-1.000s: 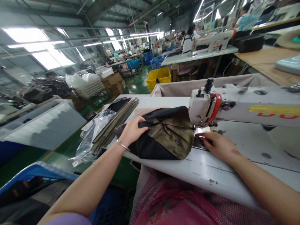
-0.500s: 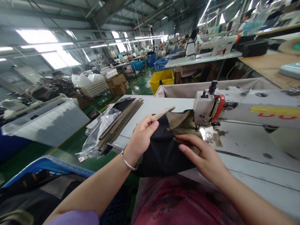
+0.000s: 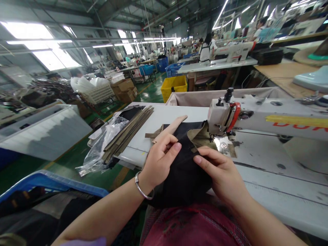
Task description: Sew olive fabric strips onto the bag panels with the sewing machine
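Black fabric with olive panels lies across the table edge and my lap. Its olive part runs up to the needle area of the sewing machine. My left hand is closed on the fabric's left side, thumb against curled fingers. My right hand pinches a small olive edge between thumb and fingertips, just in front of the machine head. A flat pale strip with a rounded end lies beyond my left fingers. An olive tab sticks out to its left.
A stack of olive strips and clear plastic lie at the table's left end. A blue basket of dark fabric stands at lower left. Beyond the table are a cloth-lined bin and a yellow crate. Co-workers sit farther back.
My right fingers have closed on the olive edge. My left hand has come slightly right and nearer to me, showing more of the pale strip. The view has shifted a little.
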A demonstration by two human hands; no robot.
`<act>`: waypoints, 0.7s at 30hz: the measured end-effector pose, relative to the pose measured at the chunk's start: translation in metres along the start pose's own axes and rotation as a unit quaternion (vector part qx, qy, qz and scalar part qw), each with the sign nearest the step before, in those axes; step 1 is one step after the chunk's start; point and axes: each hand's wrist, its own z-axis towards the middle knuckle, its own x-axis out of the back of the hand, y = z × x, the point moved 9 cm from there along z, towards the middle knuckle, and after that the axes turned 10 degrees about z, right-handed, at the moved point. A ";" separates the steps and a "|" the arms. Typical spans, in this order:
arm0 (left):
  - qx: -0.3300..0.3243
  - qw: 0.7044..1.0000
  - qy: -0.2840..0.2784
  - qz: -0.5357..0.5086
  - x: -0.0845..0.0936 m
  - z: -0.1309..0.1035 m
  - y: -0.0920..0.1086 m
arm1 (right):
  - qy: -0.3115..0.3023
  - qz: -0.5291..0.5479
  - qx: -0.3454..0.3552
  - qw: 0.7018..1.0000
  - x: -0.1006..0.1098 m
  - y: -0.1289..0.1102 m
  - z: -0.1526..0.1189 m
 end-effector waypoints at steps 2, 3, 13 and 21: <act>-0.004 1.000 -0.001 0.011 0.000 0.000 0.000 | -0.002 0.006 0.002 1.000 -0.001 0.000 0.000; -0.006 1.000 -0.003 0.019 0.000 0.000 0.000 | -0.004 0.011 0.002 1.000 -0.002 0.000 0.000; -0.009 0.999 -0.016 0.040 0.005 0.003 0.004 | -0.003 0.078 -0.055 0.995 -0.004 0.011 -0.002; 0.009 1.000 -0.020 0.019 0.004 0.002 0.005 | 0.000 0.143 -0.100 0.985 -0.007 0.016 -0.004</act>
